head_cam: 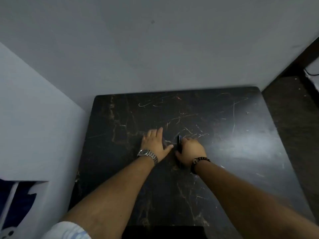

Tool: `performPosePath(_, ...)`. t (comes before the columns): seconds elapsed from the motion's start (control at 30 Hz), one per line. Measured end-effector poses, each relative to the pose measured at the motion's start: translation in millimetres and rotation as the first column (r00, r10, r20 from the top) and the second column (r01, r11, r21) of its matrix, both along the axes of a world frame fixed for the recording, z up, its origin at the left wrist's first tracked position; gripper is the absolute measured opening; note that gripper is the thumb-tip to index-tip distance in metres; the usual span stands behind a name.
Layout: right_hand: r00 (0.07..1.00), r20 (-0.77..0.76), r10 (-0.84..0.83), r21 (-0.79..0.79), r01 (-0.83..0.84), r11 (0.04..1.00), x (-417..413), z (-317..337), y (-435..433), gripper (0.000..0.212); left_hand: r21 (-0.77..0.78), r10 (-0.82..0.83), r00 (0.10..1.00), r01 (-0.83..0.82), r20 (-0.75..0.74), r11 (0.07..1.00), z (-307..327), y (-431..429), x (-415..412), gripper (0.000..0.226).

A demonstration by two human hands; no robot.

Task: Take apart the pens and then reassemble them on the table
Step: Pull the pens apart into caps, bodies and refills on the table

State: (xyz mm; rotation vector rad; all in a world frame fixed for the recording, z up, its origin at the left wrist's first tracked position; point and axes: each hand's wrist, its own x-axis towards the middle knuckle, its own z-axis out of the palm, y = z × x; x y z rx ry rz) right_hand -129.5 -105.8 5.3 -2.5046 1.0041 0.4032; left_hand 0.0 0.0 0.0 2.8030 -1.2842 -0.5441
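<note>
A dark pen (179,143) stands nearly upright between my two hands near the middle of the black marble table (224,152). My right hand (190,150), with a beaded bracelet at the wrist, is curled around the pen's lower part. My left hand (155,143), with a metal watch, lies flat on the tabletop just left of the pen, fingers spread and thumb pointing toward it. The picture is dim and blurred, and I cannot tell whether anything lies under the left palm.
The table stands in a corner against grey walls (155,49). A dark floor and a white object (313,69) lie to the right. A dark flat item (162,232) sits at the table's near edge.
</note>
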Motion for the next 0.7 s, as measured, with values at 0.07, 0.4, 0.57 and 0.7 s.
performPosePath(0.07, 0.995, -0.031, -0.099, 0.032, 0.100, 0.994, 1, -3, 1, 0.044, -0.020, 0.044, 0.996, -0.045, -0.083, 0.999, -4, 5, -2, 0.071)
performPosePath(0.4, 0.946, -0.059, -0.319, 0.033, 0.321, 0.946, 19, -17, 5, 0.033, -0.052, 0.159, 0.948, -0.180, -0.274, 0.982, -29, 24, -10, 0.034)
performPosePath(0.57, 0.944, -0.042, -0.328, 0.079, 0.330, 0.941, 17, -16, 5, 0.025, -0.082, 0.297, 0.809, -0.389, -0.508, 0.918, -31, 17, -13, 0.020)
performPosePath(0.7, 0.957, 0.020, -0.289, 0.095, 0.286, 0.953, 8, -11, 12, 0.023, -0.138, 0.302, 0.598, -0.577, -0.742, 0.805, -23, 2, -19, 0.027)
